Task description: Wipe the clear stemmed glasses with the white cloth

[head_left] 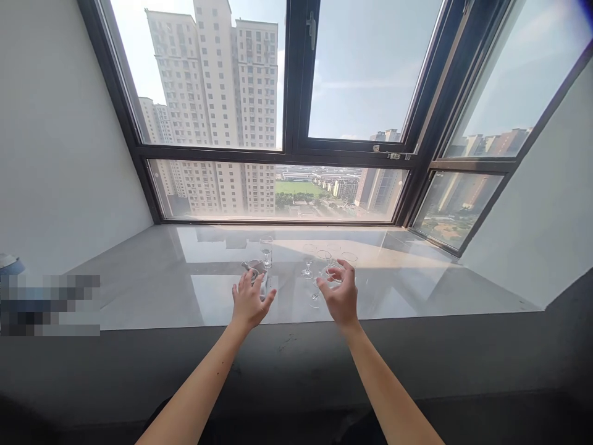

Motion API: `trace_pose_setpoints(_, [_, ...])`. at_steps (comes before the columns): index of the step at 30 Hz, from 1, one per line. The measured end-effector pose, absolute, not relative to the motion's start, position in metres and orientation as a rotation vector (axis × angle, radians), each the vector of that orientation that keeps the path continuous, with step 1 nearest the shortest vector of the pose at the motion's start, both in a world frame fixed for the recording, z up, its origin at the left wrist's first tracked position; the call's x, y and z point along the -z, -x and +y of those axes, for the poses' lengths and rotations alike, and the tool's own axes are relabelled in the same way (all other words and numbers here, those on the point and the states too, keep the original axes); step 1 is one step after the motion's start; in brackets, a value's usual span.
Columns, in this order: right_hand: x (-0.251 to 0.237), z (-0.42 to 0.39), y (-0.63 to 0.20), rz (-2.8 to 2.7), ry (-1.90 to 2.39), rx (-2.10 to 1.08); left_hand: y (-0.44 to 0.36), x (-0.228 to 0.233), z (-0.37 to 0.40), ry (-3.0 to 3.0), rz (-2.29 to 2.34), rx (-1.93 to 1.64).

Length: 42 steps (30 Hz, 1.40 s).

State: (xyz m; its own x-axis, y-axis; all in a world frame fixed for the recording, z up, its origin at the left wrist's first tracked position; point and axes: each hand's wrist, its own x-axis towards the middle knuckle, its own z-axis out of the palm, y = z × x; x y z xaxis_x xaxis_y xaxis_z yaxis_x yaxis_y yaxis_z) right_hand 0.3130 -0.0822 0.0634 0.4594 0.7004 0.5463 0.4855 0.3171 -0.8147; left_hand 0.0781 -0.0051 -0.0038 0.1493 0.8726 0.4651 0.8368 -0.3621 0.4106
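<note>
Small clear stemmed glass [331, 272] on glossy grey windowsill [417, 284], near front edge; right hand [340, 293] curled around it, fingers grasping the bowl. Left hand [249, 300] spread wide, holding nothing, just before small glass pitcher [254, 268]. Further stemmed glasses [307, 262] and a taller glass [266, 250] stand behind, between the hands and the window frame [296, 148].
</note>
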Motion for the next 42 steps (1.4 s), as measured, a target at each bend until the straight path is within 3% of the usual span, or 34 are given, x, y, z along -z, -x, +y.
trace_pose_setpoints(5, [-0.056,-0.075,-0.384,-0.943,1.563,-0.006,-0.076,0.022,-0.004,-2.354,1.828,-0.687])
trace_pose_setpoints(12, [-0.033,-0.045,-0.447,-0.896,1.875,0.150,-0.076,0.023,-0.004,-2.410,1.872,-0.772])
trace_pose_setpoints(19, [-0.032,-0.027,-0.457,-1.035,2.003,0.055,-0.075,0.027,-0.002,-2.422,1.855,-0.823])
trace_pose_setpoints(22, [-0.030,-0.029,-0.458,-1.069,1.982,0.080,-0.076,0.027,-0.002,-2.421,1.847,-0.840])
trace_pose_setpoints(29, [-0.013,-0.053,-0.418,-1.122,1.545,0.615,-0.078,0.026,-0.002,-2.389,1.840,-0.917])
trace_pose_setpoints(37, [-0.002,-0.067,-0.292,-1.966,1.331,0.029,-0.090,0.004,-0.013,-2.303,1.412,-1.073])
trace_pose_setpoints(42, [0.000,-0.044,-0.275,-2.025,1.328,-0.189,-0.113,-0.021,-0.017,-2.138,0.918,-0.987])
